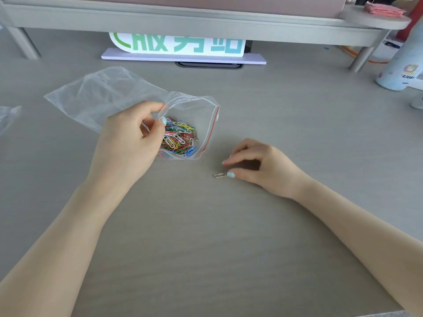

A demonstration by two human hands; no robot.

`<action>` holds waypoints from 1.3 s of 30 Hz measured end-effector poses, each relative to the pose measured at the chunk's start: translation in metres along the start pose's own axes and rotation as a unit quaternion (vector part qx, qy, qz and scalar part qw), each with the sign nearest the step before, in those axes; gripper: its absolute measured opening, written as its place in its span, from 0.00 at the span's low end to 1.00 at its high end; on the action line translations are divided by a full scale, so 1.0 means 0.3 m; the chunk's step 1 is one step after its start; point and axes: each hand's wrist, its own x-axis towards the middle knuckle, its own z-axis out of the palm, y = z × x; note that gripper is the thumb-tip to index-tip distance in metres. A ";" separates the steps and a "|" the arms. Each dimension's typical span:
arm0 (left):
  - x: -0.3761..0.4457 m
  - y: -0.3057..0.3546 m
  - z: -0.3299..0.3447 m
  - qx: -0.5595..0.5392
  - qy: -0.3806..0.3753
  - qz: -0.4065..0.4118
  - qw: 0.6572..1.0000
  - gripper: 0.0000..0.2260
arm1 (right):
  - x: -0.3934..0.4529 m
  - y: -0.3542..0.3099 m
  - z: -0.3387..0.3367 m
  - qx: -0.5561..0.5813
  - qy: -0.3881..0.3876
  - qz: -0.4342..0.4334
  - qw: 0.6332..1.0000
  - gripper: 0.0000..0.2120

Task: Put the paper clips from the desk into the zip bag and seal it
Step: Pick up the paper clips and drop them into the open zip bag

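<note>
At the far left edge, well away from the left hand, a crumpled scrap of clear plastic (pixel 9 115) lies on the pale grey wood-grain desk (pixel 206 248). Next comes the clear plastic zip bag with a red seal line (pixel 109 92), lying flat on the desk with its closed end stretching up and to the left of the left hand and its mouth facing right. The left hand (pixel 128 143) grips the near lip of that mouth, thumb and curled fingers pinching the plastic and holding the bag open. Just beyond the thumb tip, inside the mouth, sits a heap of multicoloured wire paper clips (pixel 179 138): green, yellow, pink, blue, white and red, tangled together. The red seal line runs down the right side of the opening, unsealed.

Between the two hands, nearer the right one, a single silver metal paper clip (pixel 220 175) lies on the desk. The right hand (pixel 263 165) rests low over the desk with its fingers curved; the thumb tip touches the clip's right end and the forefinger hovers just above it, not closed round it.

Beyond both hands stand a white sign with green lettering (pixel 183 45) under a grey raised shelf (pixel 194 21), and far right a pale blue cylindrical bottle (pixel 400 67).
</note>
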 end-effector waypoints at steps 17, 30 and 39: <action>-0.008 0.000 0.012 0.007 -0.005 -0.011 1.000 0.12 | -0.003 -0.049 0.026 -0.061 -0.007 0.010 0.998 0.02; -0.003 -0.005 0.006 0.004 0.000 -0.008 1.000 0.12 | 0.036 -0.045 0.033 0.097 0.109 0.047 0.988 0.06; 0.001 -0.024 -0.001 -0.006 0.000 -0.012 1.000 0.11 | 0.244 -0.134 0.159 0.059 0.151 -0.020 0.987 0.06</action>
